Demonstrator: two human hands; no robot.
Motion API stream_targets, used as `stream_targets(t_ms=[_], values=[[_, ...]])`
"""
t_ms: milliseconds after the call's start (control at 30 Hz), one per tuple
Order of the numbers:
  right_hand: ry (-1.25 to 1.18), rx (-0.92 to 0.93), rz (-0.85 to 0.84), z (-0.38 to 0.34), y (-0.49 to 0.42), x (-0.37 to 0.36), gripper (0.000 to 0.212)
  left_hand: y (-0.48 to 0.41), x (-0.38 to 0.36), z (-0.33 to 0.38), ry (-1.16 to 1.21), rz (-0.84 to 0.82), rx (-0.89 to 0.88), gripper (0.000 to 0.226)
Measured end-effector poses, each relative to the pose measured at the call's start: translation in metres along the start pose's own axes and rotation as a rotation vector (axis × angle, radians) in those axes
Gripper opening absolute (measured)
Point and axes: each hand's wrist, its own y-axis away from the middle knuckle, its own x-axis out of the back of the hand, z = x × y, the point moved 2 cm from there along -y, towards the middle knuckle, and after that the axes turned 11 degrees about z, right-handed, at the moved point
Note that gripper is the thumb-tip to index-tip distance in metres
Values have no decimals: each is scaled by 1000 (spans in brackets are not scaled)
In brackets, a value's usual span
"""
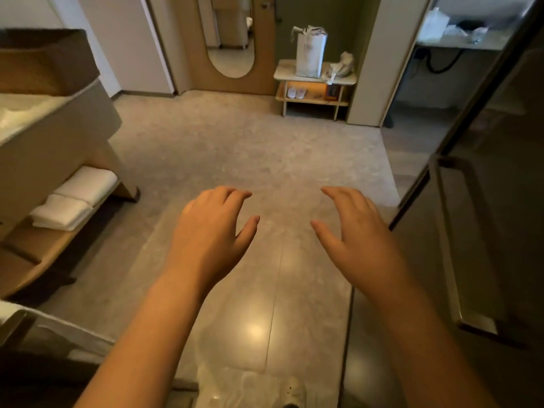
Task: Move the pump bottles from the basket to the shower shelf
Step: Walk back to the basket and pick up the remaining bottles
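Note:
My left hand [212,228] and my right hand [357,231] are both stretched out in front of me, palms down over the tiled floor, fingers relaxed and slightly curved. Neither hand holds anything. No pump bottle, basket or shower shelf shows in the head view.
A vanity unit [50,142] with folded white towels [73,198] on its lower shelf stands at the left. A glass door with a long handle [450,237] is at the right. Across the floor stands a small wooden table [315,83] carrying a white paper bag [310,53], beside an oval mirror [231,33].

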Motion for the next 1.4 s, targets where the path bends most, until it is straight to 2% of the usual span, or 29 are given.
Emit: stream_targets(t_ms=[200, 567, 900, 1100, 1400], values=[[-13, 43, -47, 19, -57, -28, 50, -26, -15, -17, -85, -2, 112, 43], [-112, 203, -100, -2, -142, -97, 49, -73, -23, -83, -166, 75, 307, 43], [-121, 290, -140, -31, -289, -196, 55, -181, -66, -189, -170, 151, 377, 47], [-146, 326, -149, -62, -386, -257, 56, -264, -88, -267, -169, 155, 399, 49], [-153, 325, -157, -77, -482, -324, 57, -356, -125, -342, -151, 128, 382, 52]])
